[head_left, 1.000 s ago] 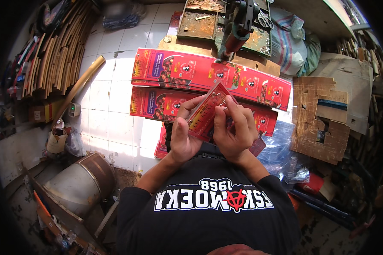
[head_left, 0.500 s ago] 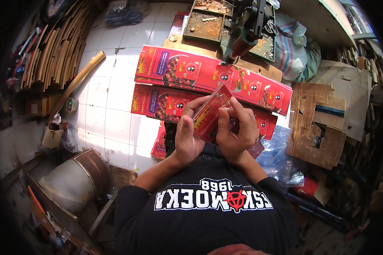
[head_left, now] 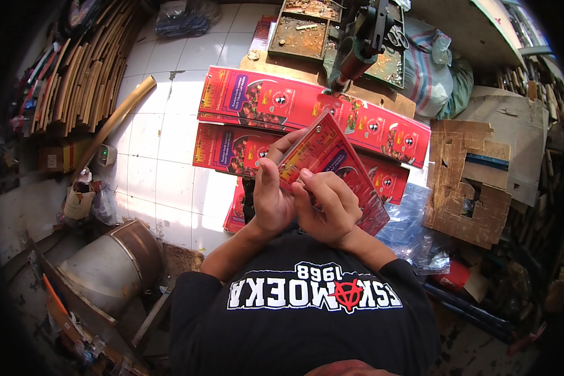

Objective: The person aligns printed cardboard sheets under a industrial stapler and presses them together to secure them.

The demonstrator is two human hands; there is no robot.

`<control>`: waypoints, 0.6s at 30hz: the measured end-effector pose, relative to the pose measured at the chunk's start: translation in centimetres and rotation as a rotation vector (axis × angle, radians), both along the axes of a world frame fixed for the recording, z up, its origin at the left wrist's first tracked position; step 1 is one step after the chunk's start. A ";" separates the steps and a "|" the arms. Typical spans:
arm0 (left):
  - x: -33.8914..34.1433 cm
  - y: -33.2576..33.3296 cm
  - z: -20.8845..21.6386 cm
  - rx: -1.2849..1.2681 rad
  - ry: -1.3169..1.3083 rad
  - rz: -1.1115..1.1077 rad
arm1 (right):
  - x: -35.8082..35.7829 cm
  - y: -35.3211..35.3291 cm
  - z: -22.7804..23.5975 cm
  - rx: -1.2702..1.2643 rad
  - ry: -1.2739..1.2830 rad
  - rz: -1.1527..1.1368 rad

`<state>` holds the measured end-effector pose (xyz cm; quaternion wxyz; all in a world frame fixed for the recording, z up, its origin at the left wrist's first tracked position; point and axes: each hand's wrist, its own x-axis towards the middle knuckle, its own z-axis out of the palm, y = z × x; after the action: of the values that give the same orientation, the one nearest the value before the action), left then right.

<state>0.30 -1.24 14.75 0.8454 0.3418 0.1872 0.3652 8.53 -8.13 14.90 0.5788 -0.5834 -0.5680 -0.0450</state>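
A long red printed strip (head_left: 348, 166), glossy and tilted, rises in front of my chest. A small metal eyelet shows near its top corner. My left hand (head_left: 273, 197) holds its left edge, fingers behind and thumb raised away from the face. Over the strip's lower left part, my right hand (head_left: 332, 203) has thumb and forefinger pinched together; whatever is between the tips is too small to make out. Beyond my hands, more red printed strips (head_left: 307, 103) lie stacked on the bench, and another stack (head_left: 216, 147) sits nearer, partly hidden by the held strip.
A hand press (head_left: 357, 62) stands behind the stacks, with compartmented trays (head_left: 297, 37) of small parts beside it. To the right are clear plastic sheets (head_left: 407, 229), cut cardboard (head_left: 464, 182) and a woven sack (head_left: 426, 78). A metal drum (head_left: 109, 266) lies lower left.
The held strip has turned and shifted right, showing more of its printed face. My right hand has moved left and down from the eyelet corner to the strip's lower left part.
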 end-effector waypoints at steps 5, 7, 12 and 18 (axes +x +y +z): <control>0.0 -0.1 0.0 0.019 0.001 -0.009 | -0.1 0.1 -0.1 0.023 -0.030 0.000; 0.0 -0.2 0.0 0.022 0.001 -0.009 | 0.0 0.0 -0.1 0.037 -0.053 0.009; -0.2 -0.3 0.1 0.093 0.047 -0.010 | 0.0 -0.1 0.0 0.069 -0.100 0.057; -0.8 -0.9 0.2 0.156 0.046 0.006 | -0.1 0.4 -0.7 0.184 -0.174 0.050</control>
<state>-0.55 -2.18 14.96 0.8107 0.4143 0.1785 0.3732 8.39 -7.72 14.24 0.5793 -0.5075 -0.6239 -0.1327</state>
